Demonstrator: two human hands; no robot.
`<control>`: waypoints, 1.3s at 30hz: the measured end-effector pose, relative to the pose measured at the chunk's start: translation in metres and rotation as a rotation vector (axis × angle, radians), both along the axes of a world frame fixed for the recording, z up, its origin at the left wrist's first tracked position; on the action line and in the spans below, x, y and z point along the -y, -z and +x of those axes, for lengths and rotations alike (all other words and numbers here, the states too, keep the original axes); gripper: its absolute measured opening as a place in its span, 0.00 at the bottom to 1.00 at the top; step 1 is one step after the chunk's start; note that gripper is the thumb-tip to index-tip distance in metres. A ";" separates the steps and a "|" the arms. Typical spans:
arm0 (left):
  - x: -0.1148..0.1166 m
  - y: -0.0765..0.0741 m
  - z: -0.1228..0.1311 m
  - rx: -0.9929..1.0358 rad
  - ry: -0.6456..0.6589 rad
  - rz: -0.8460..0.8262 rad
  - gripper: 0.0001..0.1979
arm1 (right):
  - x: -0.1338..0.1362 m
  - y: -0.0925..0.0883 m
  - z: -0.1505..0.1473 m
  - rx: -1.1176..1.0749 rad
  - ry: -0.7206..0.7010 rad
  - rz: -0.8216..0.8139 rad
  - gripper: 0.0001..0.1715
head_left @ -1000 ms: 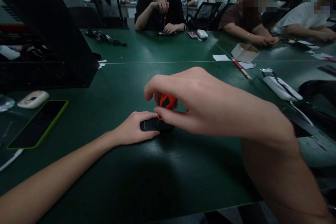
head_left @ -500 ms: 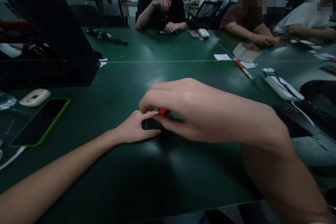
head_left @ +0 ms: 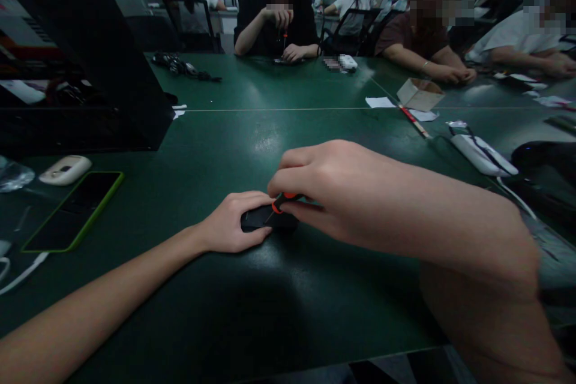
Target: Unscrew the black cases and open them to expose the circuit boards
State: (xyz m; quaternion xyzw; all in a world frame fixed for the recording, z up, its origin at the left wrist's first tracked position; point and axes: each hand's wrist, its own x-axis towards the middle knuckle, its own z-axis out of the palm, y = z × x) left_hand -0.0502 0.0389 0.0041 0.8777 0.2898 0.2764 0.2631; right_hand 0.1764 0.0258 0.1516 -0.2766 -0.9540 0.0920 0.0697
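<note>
A small black device with a rounded end, much like a computer mouse, lies flat on the green table. Thumb and fingers of my left hand close around its left end and hold it down. Above it, my right hand grips a screwdriver with an orange and black handle. The thin shaft slants down to the left, its tip at the device's upper face. Part of the handle is hidden by my right fingers.
To the left lie a phone in a green case, a white oval case and a black frame. An open box, a red stick and a white pouch are on the right. Across the table a person holds a screwdriver.
My right hand has shifted to the right and its screwdriver now leans, showing more of handle and shaft. My left hand stays on the device. The view has tilted slightly.
</note>
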 end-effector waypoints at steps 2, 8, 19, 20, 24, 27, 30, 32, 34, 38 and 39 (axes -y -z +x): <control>-0.001 -0.001 0.001 -0.027 -0.010 -0.035 0.20 | 0.001 -0.001 0.007 0.071 0.056 -0.008 0.09; -0.003 -0.003 0.002 -0.023 -0.012 -0.115 0.20 | 0.004 -0.008 0.042 0.219 0.155 -0.073 0.10; -0.004 -0.003 0.001 -0.034 0.005 -0.105 0.20 | 0.002 -0.010 0.057 0.159 0.174 -0.077 0.12; -0.004 -0.003 0.001 -0.032 0.005 -0.107 0.20 | 0.001 -0.009 0.057 0.166 0.173 -0.081 0.11; -0.004 -0.003 0.002 -0.018 0.006 -0.105 0.20 | -0.004 -0.005 0.055 0.186 0.162 -0.096 0.10; -0.004 -0.003 0.002 -0.013 0.004 -0.098 0.20 | -0.006 -0.002 0.053 0.207 0.168 -0.086 0.10; -0.004 -0.002 0.002 -0.013 0.005 -0.109 0.20 | -0.008 0.000 0.047 0.224 0.159 -0.073 0.10; -0.004 -0.002 0.002 -0.016 0.010 -0.115 0.20 | -0.009 0.000 0.041 0.242 0.174 -0.037 0.09; -0.004 -0.002 0.002 -0.024 0.008 -0.116 0.20 | -0.012 0.002 0.036 0.258 0.230 0.032 0.09; -0.005 -0.001 0.001 -0.030 0.002 -0.105 0.20 | -0.021 0.018 0.039 0.229 0.481 0.184 0.24; -0.005 -0.001 0.001 -0.030 0.000 -0.101 0.21 | -0.024 0.026 0.043 0.223 0.539 0.187 0.28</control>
